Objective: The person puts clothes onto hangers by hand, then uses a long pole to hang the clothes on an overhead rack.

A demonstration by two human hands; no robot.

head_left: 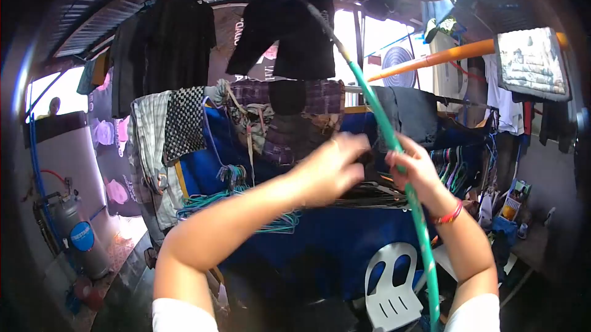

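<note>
A long green pole [383, 116] slants up through the middle of the view, its thin dark upper end overlapping the hanging black shorts [301, 36]. Whether the tip touches the shorts, I cannot tell. My right hand [411, 163] is wrapped around the pole, with a red band on the wrist. Just left of it, my left hand [335, 169] is blurred, its fingers apart and nothing visible in them. Behind my left forearm lie green wire hangers [212, 203] in a bunch.
Clothes hang over a rail, among them a checkered cloth [184, 123] and a purple plaid garment [314, 98]. An orange pole [431, 58] carries a folded towel [532, 64]. A white plastic chair [394, 289] stands below; a grey tank [80, 233] is at left.
</note>
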